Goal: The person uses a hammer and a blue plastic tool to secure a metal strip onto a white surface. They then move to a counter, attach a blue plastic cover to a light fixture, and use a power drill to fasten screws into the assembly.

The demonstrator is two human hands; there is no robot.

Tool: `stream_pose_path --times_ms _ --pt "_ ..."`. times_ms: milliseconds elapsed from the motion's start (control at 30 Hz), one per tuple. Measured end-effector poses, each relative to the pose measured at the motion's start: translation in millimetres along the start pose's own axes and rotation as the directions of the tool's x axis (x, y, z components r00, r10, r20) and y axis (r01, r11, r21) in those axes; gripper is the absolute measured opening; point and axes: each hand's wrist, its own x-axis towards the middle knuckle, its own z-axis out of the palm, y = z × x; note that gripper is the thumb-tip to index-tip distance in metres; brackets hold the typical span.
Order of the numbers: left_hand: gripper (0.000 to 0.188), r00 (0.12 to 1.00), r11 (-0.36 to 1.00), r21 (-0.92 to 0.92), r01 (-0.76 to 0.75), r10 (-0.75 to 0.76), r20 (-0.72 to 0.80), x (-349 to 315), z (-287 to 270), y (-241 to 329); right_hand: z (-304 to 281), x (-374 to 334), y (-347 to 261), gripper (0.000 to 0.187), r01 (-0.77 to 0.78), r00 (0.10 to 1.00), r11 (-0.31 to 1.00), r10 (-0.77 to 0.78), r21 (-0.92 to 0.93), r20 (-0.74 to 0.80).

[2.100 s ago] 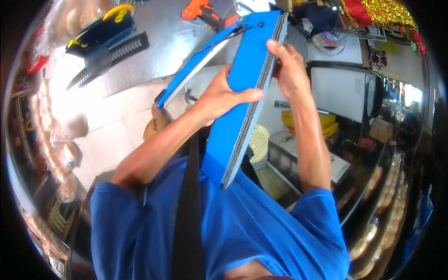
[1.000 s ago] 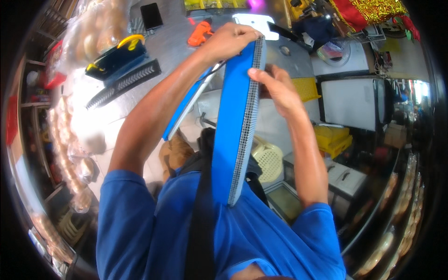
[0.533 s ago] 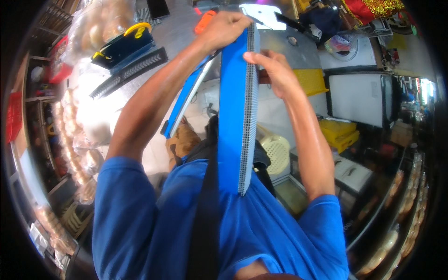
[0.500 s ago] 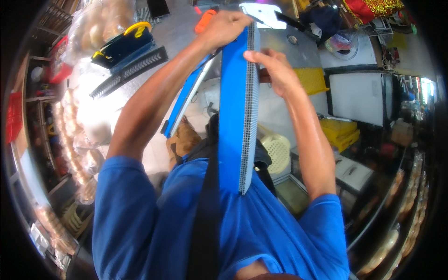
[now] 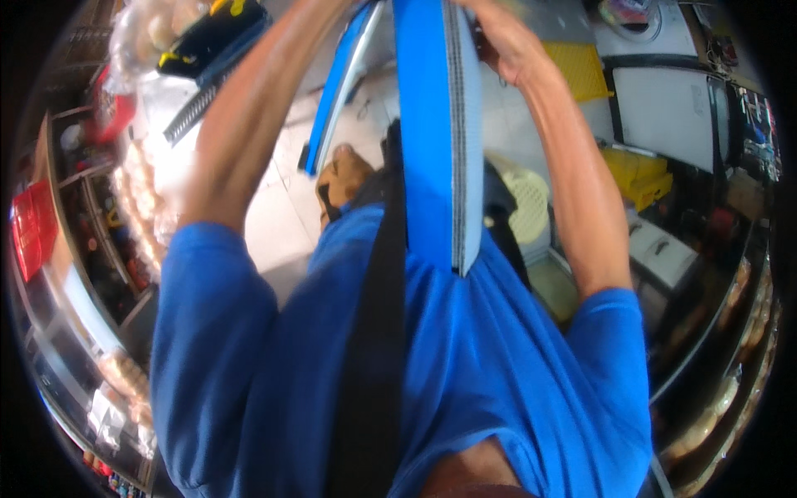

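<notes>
A long, flat blue case-like object [image 5: 427,141] with a grey ribbed side stands lengthwise before my chest, its lower end against my shirt; its kind is unclear. At its upper right edge is my right hand [image 5: 510,50], closed on the object, with the thumb toward the top of the picture and some fingers hidden. My left forearm reaches up to the top edge, where the hand is cut off. Left of the case hangs a narrow blue panel [image 5: 336,95] with a white edge and a dark corner; whether the two are joined is hidden.
A dark box with yellow parts [image 5: 212,37] and a black ribbed strip [image 5: 187,116] lie at the upper left. On the right are yellow crates [image 5: 635,178], a white panel [image 5: 664,104] and a pale perforated stool seat [image 5: 527,207]. Bagged goods [image 5: 137,199] line the left.
The view has tilted down, so the case and both arms sit higher in the picture. My left hand, earlier on the case's top end, has gone out of the frame.
</notes>
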Motion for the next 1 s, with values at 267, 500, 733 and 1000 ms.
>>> stream_pose_path --times_ms 267,500,733,1000 --pt "0.039 0.996 1.000 0.013 0.026 -0.027 0.085 9 18 35 -1 -15 12 0.048 -0.053 0.996 0.933 0.026 0.356 0.081" --pt "0.049 0.895 0.860 0.492 -0.136 0.319 -0.311 -57 55 75 -20 -12 23 0.043 0.024 1.000 0.938 -0.027 0.346 0.003" --pt "0.084 0.942 0.833 -0.449 0.324 -0.326 0.076 -218 69 63 7 -16 0 0.052 0.008 0.995 0.938 -0.041 0.348 0.088" --pt "0.065 0.960 0.823 -0.508 0.254 -0.276 0.033 -197 84 64 13 -25 1 0.056 0.204 0.976 0.966 -0.188 0.159 -0.114"
